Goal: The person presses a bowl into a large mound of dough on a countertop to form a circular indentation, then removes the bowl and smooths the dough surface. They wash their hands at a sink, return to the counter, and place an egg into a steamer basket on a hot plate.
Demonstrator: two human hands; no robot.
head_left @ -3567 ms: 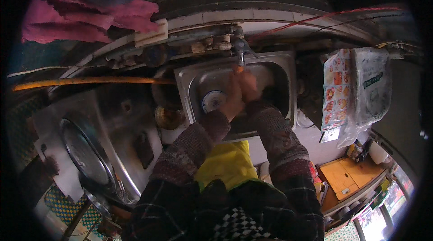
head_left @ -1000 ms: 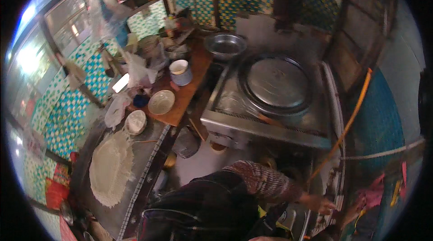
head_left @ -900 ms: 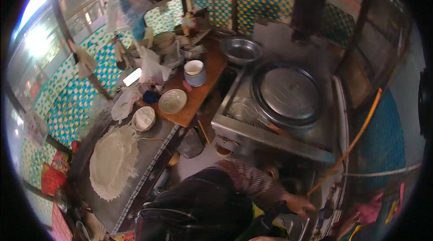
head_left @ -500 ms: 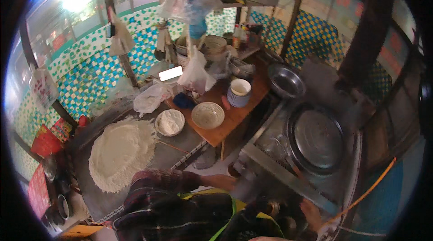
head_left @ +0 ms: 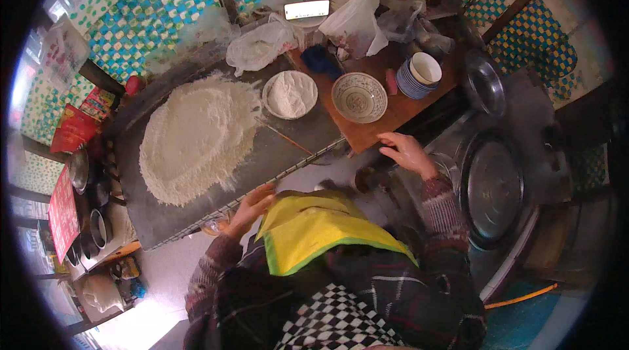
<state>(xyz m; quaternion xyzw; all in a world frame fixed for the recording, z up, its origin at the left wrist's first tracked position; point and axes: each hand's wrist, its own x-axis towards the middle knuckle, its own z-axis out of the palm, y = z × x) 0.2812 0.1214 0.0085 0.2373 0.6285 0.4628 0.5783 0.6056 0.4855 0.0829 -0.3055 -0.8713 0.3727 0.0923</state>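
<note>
My left hand (head_left: 250, 210) is beside the front edge of the dark worktable (head_left: 141, 219), fingers stretched out and nothing visible in them. With thumb and fingers apart, my right hand (head_left: 407, 155) hovers at the near corner of the wooden board (head_left: 368, 135); whether it touches the board I cannot tell. A broad heap of flour (head_left: 187, 130) lies on the table. Right of it stands a bowl of flour (head_left: 289, 96), with a thin stick (head_left: 289, 139) below it. An empty patterned bowl (head_left: 359, 98) rests on the board, next to a stack of bowls (head_left: 418, 77).
A lit phone (head_left: 306, 9) stands behind the bowls, between plastic bags (head_left: 261, 46). On the right are a large round metal lid or pan (head_left: 493, 187) and a metal basin (head_left: 486, 83). Dark pots (head_left: 99, 229) stand at the far left. A yellow cloth (head_left: 327, 225) covers my front.
My view has swung toward the table. My body has turned to face it, and both hands are now at its front edge; earlier they were lower right, by the stove side.
</note>
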